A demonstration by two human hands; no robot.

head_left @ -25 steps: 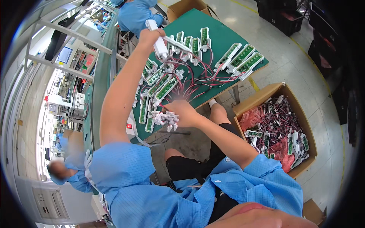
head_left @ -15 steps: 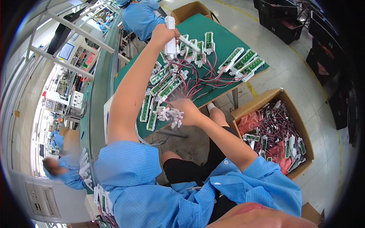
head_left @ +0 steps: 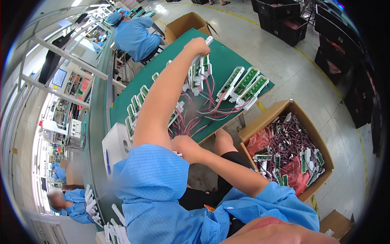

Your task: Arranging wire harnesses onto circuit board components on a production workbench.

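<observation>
My left hand [head_left: 198,47] reaches over the far part of the green table [head_left: 221,55], its fingers closed around a white plastic strip [head_left: 209,40]. Just below it stand several white-framed green circuit boards [head_left: 199,73]. Close to the table's near edge, my right hand [head_left: 187,148] is closed on a bundle of red, black and white wires [head_left: 183,128]. Small white connectors [head_left: 177,153] poke out beside that hand. More framed boards [head_left: 134,107] lie in a row to the left, partly behind my left arm, and a separate group [head_left: 248,85] rests at the right.
An open cardboard box [head_left: 266,118] of wired boards and pink bags stands on the floor at right. Black crates [head_left: 280,20] line the far right. Another carton [head_left: 185,26] and a seated person [head_left: 136,38] are beyond the table. A white box [head_left: 115,146] sits at left.
My left hand has moved right with the white piece. My right hand has drawn nearer my body and left with the wires. Several boards now lie in a row at the left.
</observation>
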